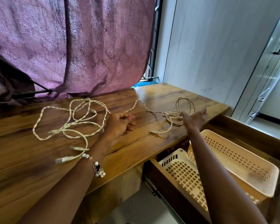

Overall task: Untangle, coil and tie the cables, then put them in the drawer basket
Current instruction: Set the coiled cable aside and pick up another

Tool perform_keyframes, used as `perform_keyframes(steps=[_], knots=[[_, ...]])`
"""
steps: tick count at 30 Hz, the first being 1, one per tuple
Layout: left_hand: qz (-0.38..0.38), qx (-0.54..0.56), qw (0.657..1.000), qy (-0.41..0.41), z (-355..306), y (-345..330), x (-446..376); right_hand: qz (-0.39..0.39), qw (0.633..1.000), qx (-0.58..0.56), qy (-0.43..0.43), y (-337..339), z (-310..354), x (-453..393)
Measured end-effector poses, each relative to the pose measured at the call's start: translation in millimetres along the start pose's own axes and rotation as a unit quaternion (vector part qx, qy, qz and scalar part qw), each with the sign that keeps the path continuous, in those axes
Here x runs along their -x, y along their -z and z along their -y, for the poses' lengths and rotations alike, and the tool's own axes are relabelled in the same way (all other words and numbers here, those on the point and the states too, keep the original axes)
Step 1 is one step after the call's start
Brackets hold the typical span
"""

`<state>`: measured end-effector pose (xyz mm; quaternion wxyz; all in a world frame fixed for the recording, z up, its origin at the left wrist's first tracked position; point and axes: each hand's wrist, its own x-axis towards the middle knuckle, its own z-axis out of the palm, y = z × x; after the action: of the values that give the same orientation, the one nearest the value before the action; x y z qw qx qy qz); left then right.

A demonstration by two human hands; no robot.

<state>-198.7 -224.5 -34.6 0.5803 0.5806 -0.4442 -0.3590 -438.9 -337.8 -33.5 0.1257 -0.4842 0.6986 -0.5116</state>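
Left hand [120, 125] curled on twisted cable [39, 135]; right hand [195, 118] grip on coil [183, 109] unclear.

**Wooden tabletop with cables**

A brown wood-grain tabletop [39, 172] is seen. A loose tangle of cream twisted cables [68, 122] is spread on its left; a small coiled cream cable bundle [178, 113] is placed near its right edge.

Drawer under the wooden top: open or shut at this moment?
Open. The drawer is pulled out from under the wooden top, showing two perforated baskets inside; no cable lies in either.
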Motion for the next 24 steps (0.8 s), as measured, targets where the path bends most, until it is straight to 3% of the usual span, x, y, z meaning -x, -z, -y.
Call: perform_keyframes(steps=[3,6,12,19,24], knots=[[0.011,-0.008,1.0,-0.005,-0.1,-12.7,-5.1,0.091,0.995,0.019,-0.024,-10.4,-13.7,-26.8],[0.032,-0.02,0.999,-0.001,0.4,-29.0,-9.6,0.08,0.996,0.023,-0.041,-22.6,-19.5,-33.9],[0.054,-0.026,0.998,0.016,6.0,-46.3,-17.9,0.076,0.997,0.03,0.005,-43.1,-32.0,-37.4],[0.05,-0.021,0.998,0.019,11.6,-47.6,-18.0,0.136,0.966,0.095,0.197,-38.8,-25.3,-29.1],[0.054,-0.016,0.998,0.02,8.7,-47.0,-15.7,0.101,0.964,0.103,0.225,-38.6,-20.5,-27.0]])
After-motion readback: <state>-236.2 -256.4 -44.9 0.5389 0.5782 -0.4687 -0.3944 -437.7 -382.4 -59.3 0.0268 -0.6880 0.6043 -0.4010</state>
